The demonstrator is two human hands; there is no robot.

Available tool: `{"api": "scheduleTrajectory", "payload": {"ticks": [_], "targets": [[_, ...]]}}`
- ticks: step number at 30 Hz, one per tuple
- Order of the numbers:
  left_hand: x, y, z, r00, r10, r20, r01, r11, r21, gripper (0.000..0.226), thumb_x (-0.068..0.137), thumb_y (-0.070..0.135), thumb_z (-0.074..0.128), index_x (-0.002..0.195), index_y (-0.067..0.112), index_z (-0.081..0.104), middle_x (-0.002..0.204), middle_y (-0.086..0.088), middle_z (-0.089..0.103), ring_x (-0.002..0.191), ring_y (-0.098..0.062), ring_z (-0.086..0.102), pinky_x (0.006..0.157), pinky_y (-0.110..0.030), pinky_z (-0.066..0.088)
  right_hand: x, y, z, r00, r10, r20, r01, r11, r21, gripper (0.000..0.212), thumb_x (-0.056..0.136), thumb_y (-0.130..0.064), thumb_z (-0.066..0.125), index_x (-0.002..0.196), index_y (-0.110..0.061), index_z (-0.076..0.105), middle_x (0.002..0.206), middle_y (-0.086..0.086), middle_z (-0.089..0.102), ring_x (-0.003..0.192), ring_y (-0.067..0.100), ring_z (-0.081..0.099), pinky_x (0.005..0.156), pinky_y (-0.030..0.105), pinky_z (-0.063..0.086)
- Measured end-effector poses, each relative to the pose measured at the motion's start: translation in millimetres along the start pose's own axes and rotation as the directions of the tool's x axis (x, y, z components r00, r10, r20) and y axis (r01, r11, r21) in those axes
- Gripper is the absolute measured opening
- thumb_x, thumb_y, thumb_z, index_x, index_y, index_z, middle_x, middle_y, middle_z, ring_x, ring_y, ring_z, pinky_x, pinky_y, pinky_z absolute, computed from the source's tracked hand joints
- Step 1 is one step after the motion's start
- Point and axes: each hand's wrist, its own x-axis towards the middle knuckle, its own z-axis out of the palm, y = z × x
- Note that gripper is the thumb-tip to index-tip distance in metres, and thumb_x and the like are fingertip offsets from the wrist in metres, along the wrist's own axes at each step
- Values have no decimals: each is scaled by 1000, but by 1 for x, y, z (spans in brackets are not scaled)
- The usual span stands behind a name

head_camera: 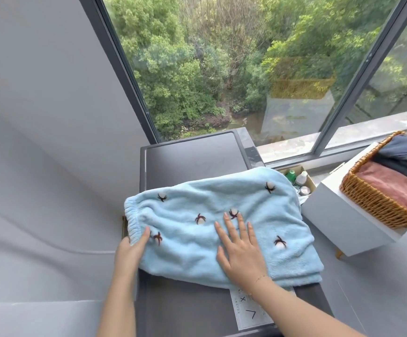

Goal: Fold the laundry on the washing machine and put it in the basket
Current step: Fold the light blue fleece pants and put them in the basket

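Note:
A light blue fleece garment (197, 200) with small brown-and-white cotton motifs and an elastic band on its left edge lies spread across the dark grey washing machine (187, 154). My right hand (240, 244) rests flat on it, fingers spread. At the left edge, beside the elastic band, my left hand (134, 246) has its fingers curled over the fabric and its thumb on top. The wicker basket (372, 200) stands to the right on a white box (343, 224), with a pink folded cloth (392, 186) and dark clothes (402, 152) inside.
A cardboard box of small bottles (297, 178) sits between the machine and the white box. A large window (222, 69) with a sill runs behind. A grey wall is at the left. A white label (248, 310) is stuck on the machine's front part.

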Motion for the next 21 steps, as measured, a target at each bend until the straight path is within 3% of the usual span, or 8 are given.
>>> {"api": "scheduleTrajectory", "payload": {"ticks": [3,7,13,15,18,21], "targets": [[-12,2,3,1000,-16,26,18,997,-73,23,85,32,72,76,12,64,75,-2,66,73,-21,64,62,-29,48,0,0,0,1000,2,14,-2,1000,10,61,83,-37,42,142,-23,43,154,6,32,144,31,18,112,49,16],[-15,3,0,999,-8,35,12,990,-142,19,82,29,75,81,13,66,81,-4,70,77,-23,67,71,-31,51,-1,0,-4,1000,1,27,-2,1000,18,61,82,-37,42,141,-23,45,153,6,34,144,31,20,112,48,17],[-28,3,-4,996,61,63,-50,986,-161,12,81,23,76,85,14,69,79,-1,73,75,-18,68,63,-28,50,-1,-1,-6,999,3,44,-6,997,79,59,85,-33,41,140,-13,47,151,10,35,142,23,30,112,37,20],[-30,1,-9,988,5,156,25,981,-192,19,80,25,76,92,12,70,86,-7,75,78,-22,69,68,-31,52,-2,-1,-10,999,11,52,-16,996,89,59,86,-33,40,139,-9,48,150,12,37,140,21,34,112,34,19],[-34,2,-13,938,-53,341,148,955,-257,43,74,32,80,108,9,70,101,-11,74,96,-27,70,89,-38,52,-3,-2,-13,997,16,81,-24,994,103,59,87,-33,38,139,-6,47,149,14,38,139,20,33,113,32,17],[-37,6,-12,963,-8,269,109,926,-361,35,80,25,74,107,3,70,98,-12,74,92,-26,71,82,-35,53,-1,-2,-14,994,14,108,-28,991,127,56,89,-34,37,139,-12,47,149,11,40,139,21,35,114,29,9]]}}
